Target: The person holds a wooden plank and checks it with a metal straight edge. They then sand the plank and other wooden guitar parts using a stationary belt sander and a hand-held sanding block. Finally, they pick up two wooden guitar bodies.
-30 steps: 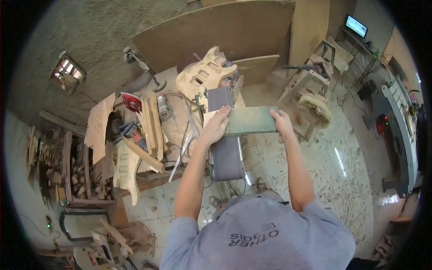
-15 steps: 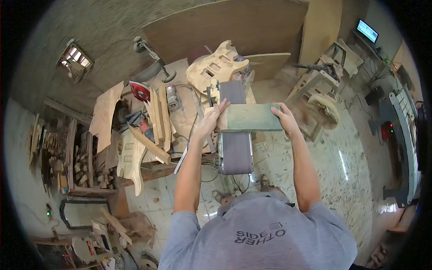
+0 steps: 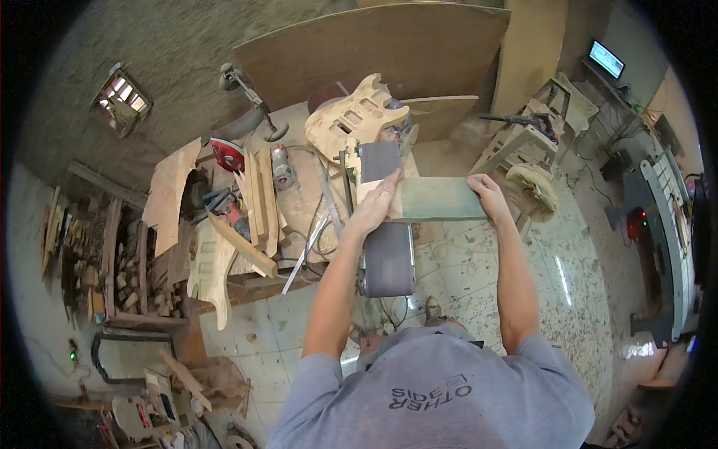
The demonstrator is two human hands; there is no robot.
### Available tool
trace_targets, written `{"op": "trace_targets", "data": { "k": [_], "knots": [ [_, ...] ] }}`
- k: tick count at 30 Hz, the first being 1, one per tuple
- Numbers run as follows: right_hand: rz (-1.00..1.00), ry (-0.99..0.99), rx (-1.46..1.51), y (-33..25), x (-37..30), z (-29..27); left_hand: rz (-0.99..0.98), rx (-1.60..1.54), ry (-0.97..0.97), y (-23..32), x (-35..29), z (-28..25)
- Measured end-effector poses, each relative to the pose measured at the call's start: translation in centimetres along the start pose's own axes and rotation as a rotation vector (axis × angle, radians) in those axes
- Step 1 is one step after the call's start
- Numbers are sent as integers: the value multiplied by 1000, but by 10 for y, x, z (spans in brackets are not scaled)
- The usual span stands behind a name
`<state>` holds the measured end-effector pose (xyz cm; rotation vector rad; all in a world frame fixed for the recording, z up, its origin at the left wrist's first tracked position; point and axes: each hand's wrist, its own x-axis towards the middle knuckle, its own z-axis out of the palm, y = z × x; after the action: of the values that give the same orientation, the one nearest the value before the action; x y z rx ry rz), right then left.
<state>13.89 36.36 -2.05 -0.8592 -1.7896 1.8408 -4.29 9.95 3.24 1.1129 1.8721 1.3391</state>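
Observation:
A flat rectangular wooden board [image 3: 443, 198], greenish over most of its face and pale at the left end, lies crosswise over the dark belt of a belt sander [image 3: 389, 262]. My left hand [image 3: 380, 203] presses on the board's pale end, above the belt, with its fingers close together at the far edge. At the other end, well right of the belt, my right hand [image 3: 490, 198] grips the board, thumb side on top. The board's underside is hidden, so contact with the belt cannot be made out.
Behind the sander, a workbench holds a pale guitar body [image 3: 348, 120], a red iron [image 3: 226, 154], a grinder [image 3: 283, 168] and wood strips [image 3: 258, 202]. A second guitar body [image 3: 209, 262] leans at the bench's left. Right stands a wooden stand with a power tool [image 3: 523, 123].
The board has slid to the right across the belt, and both my hands have moved right with it. More of its green part now sticks out past the belt's right side.

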Motion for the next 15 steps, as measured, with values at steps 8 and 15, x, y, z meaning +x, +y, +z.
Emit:
{"op": "trace_targets", "data": {
  "k": [8, 15],
  "knots": [
    [-63, -140, -41, -1, 3, 79, 181, 431, 33, -32, -44, -64],
    [203, -269, 462, -58, -9, 106, 268, 800, 78, 25, -78, -107]
  ]
}}
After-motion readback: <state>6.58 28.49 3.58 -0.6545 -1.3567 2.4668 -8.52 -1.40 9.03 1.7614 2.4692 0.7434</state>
